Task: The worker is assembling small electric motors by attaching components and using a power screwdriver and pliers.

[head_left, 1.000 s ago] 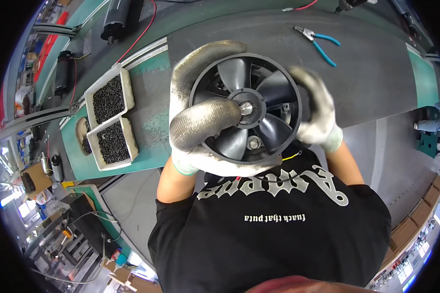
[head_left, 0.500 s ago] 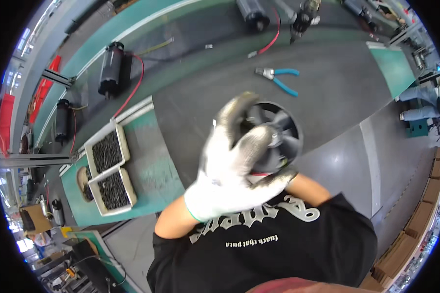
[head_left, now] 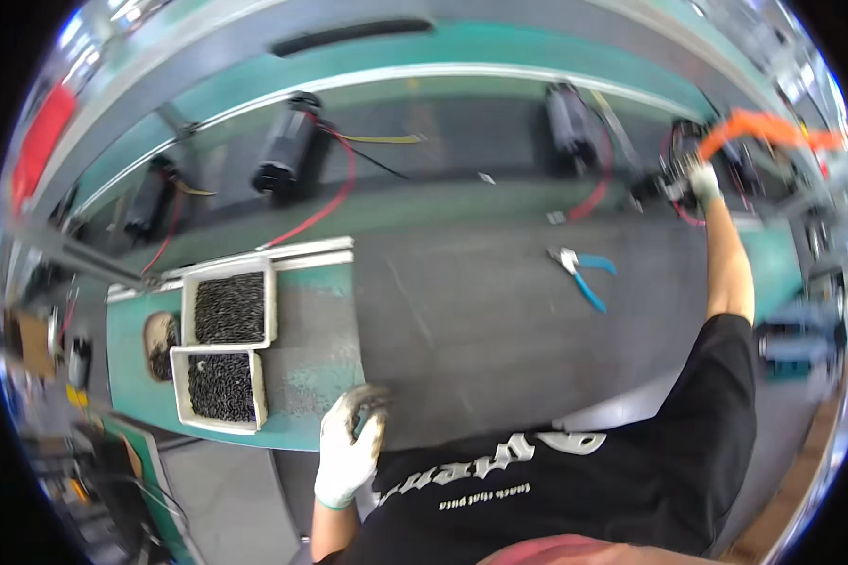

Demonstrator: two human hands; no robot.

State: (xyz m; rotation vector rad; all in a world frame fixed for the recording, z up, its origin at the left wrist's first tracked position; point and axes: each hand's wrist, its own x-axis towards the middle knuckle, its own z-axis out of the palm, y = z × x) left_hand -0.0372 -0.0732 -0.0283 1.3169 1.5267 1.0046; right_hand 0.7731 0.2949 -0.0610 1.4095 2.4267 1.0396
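Observation:
My left hand, in a white glove with grey fingertips, is at the table's near edge. Its thumb stands apart from the curved fingers, and nothing is between them. My right arm stretches to the far right. There, my gloved right hand is against a dark tool-like object with metal parts. Blur and the object hide its fingers, so I cannot tell whether they grip it. An orange hose-like strip runs right from just above that hand. Blue-handled pliers lie on the dark table between my hands.
Two white trays of small black parts stand left on a green board, beside a shallow dish. Behind are black cylindrical motors with red and yellow leads, and another motor. A metal frame crosses the far side.
The round black fan-like part in front of my chest is out of sight. My left hand has dropped left, while my right hand has reached far right. The view has shifted.

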